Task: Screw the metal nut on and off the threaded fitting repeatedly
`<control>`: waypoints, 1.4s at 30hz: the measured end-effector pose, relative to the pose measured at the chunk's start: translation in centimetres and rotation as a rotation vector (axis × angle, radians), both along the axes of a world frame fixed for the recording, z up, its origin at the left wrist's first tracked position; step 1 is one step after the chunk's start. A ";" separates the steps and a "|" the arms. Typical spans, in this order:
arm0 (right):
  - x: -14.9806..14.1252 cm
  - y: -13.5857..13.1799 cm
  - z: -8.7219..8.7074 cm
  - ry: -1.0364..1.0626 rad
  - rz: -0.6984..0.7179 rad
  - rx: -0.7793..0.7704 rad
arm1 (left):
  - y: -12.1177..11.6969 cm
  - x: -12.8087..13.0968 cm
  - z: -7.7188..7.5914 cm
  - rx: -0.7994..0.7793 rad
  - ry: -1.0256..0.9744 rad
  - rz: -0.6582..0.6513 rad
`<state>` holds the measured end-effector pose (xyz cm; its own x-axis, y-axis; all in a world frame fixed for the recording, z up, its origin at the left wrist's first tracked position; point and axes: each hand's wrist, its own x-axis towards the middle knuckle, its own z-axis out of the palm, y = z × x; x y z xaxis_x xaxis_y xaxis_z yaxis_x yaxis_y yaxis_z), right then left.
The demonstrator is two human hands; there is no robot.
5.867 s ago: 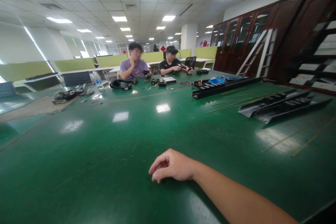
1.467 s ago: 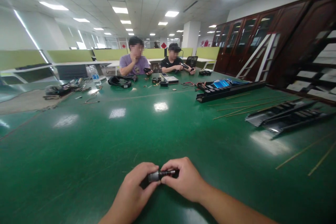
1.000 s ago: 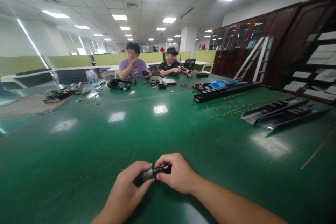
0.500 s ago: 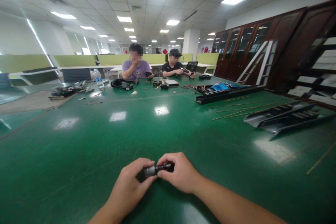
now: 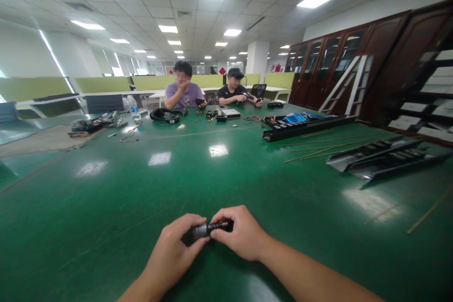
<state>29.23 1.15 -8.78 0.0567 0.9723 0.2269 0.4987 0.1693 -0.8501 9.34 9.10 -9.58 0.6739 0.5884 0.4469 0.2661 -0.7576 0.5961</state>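
Low in the middle of the head view, both hands meet on a small cylindrical metal part [image 5: 200, 231]. It has a thick silver barrel with a dark end on the left and a thinner, dark ridged shaft on the right. My left hand [image 5: 174, 244] grips the barrel between thumb and fingers. Thumb and fingers of my right hand [image 5: 242, 233] pinch the shaft. The part lies roughly level, just above the green tabletop [image 5: 120, 203]. My fingers hide some of it, and its exact kind I cannot make out.
Thin rods [image 5: 314, 155] and black metal channels [image 5: 399, 167] lie to the right. Farther back is a long black channel [image 5: 304, 128] with blue packets. A water bottle [image 5: 133, 108] and a black headset-like item [image 5: 164, 115] stand at the far side, where two people sit.
Both hands keep their hold on the metal part, shifted very slightly left. The camera view has moved a little. Otherwise nothing visibly differs.
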 end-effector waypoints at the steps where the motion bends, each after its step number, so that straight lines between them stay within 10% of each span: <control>1: 0.0 0.0 0.0 0.002 0.003 0.002 | 0.0 0.0 0.0 0.001 0.004 0.002; 42: 0.1 0.0 0.4 -0.010 -0.007 -0.003 | 0.3 -0.8 0.1 0.062 0.016 0.030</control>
